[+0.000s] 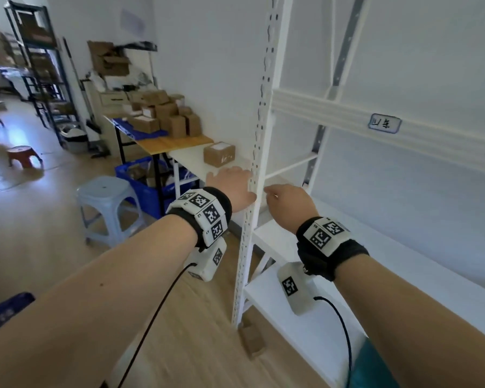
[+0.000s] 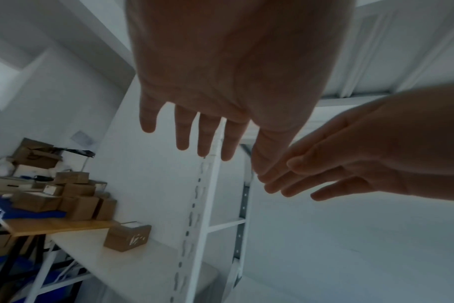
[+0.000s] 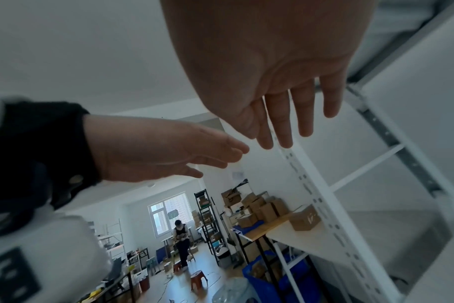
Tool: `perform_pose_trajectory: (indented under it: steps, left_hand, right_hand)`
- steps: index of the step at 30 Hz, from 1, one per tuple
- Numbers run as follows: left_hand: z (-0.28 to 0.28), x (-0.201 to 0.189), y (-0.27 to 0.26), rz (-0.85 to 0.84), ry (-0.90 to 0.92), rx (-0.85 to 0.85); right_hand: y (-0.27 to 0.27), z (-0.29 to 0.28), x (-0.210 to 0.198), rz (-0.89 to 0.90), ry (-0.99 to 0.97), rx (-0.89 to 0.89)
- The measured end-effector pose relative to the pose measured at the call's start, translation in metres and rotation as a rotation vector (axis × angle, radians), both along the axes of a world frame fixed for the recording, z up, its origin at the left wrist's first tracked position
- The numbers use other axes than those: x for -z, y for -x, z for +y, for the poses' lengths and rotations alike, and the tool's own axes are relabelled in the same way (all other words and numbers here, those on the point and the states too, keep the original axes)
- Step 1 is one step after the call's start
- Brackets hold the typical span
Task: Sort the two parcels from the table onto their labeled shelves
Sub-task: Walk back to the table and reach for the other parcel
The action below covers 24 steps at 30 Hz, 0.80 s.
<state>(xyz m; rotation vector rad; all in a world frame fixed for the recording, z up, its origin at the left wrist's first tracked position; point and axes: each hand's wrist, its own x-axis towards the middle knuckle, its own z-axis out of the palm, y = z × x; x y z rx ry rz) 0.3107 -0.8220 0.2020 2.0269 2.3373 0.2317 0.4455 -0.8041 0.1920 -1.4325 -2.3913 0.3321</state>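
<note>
One brown parcel (image 1: 219,154) with a white label on top sits on the white table (image 1: 191,161), just left of the white shelf rack's perforated upright (image 1: 259,135). My left hand (image 1: 231,186) reaches forward over the table's near end, short of the parcel, with straight fingers and nothing in it. My right hand (image 1: 287,203) is beside it on the other side of the upright, also flat and empty. In the left wrist view the parcel (image 2: 127,237) lies well below the fingers (image 2: 204,139). A handwritten label (image 1: 384,123) is stuck on the upper shelf beam. The shelf boards in view are bare.
Several cardboard boxes (image 1: 163,113) are stacked on a wooden table behind. A pale blue stool (image 1: 107,203), a blue crate (image 1: 140,183) and a red stool (image 1: 23,155) stand on the floor at left. A small box (image 1: 252,341) lies at the rack's foot. A person (image 3: 180,235) sits far back.
</note>
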Motion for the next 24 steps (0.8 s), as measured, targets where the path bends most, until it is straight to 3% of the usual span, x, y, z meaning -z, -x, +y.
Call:
perform_pose_trajectory:
  steps: [11,20,24]
  left_hand:
    - [0.102,0.053,0.153,-0.039,0.044,-0.104]
    - [0.27,0.063,0.269,-0.018,0.154,-0.138]
    - [0.341,0.062,0.314,-0.044,0.098,-0.127]
  right_hand:
    - [0.159,0.118,0.047,0.001,0.053,-0.046]
    - [0.272,0.301,0.068,0.067,0.178,0.0]
    - [0.315,0.377,0.067,0.135,0.229,0.062]
